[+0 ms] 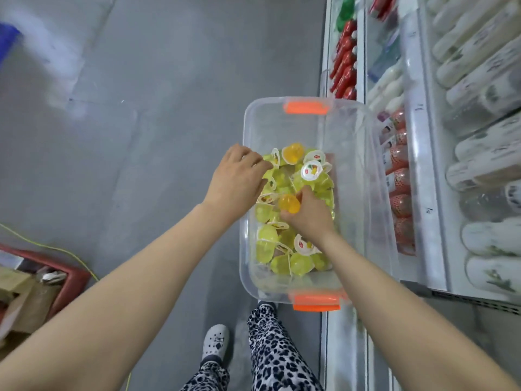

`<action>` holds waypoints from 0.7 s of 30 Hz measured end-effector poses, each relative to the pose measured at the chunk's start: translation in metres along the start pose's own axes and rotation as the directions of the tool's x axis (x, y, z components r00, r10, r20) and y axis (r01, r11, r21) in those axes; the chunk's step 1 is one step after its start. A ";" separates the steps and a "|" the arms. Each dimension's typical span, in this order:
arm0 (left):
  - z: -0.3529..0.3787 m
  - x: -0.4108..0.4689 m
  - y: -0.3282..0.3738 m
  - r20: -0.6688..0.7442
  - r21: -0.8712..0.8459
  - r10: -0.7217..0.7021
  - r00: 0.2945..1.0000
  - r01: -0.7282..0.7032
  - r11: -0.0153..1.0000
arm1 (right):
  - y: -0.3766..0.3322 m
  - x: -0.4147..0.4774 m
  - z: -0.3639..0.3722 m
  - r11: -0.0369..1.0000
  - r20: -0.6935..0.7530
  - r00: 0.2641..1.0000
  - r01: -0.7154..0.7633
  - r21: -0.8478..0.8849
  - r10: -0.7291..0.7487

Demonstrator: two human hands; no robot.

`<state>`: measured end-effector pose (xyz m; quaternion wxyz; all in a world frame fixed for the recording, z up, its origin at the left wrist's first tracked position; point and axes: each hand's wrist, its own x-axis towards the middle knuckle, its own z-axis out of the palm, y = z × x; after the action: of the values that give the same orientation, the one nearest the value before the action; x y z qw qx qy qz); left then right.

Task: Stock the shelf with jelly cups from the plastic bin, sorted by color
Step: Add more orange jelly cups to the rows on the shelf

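R hand pinches a small round orange jelly cup mid-way along the clear plastic bin w/ orange handles, L hand curled over yellow-green cups by its left wall, grip unclear; slick dome could slip back, mixing colours.

Blue thing blurred, cut by left edge, perhaps a crate, labels unreadable on shelf bottles

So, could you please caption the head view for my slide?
Right hand grips an orange jelly cup in the clear bin; left hand reaches in.
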<state>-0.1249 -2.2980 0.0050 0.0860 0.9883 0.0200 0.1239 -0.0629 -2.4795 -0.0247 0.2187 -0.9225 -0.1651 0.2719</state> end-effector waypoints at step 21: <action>0.113 0.130 0.033 0.501 0.164 -0.134 0.855 0.058 0.985 | 0.057 0.033 -0.047 0.950 -0.082 0.979 0.158 -0.270 -0.186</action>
<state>0.0300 -2.3413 -0.0654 0.0233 0.9872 0.0547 -0.1480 0.0009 -2.5285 -0.0311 0.1262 -0.9384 -0.2677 0.1781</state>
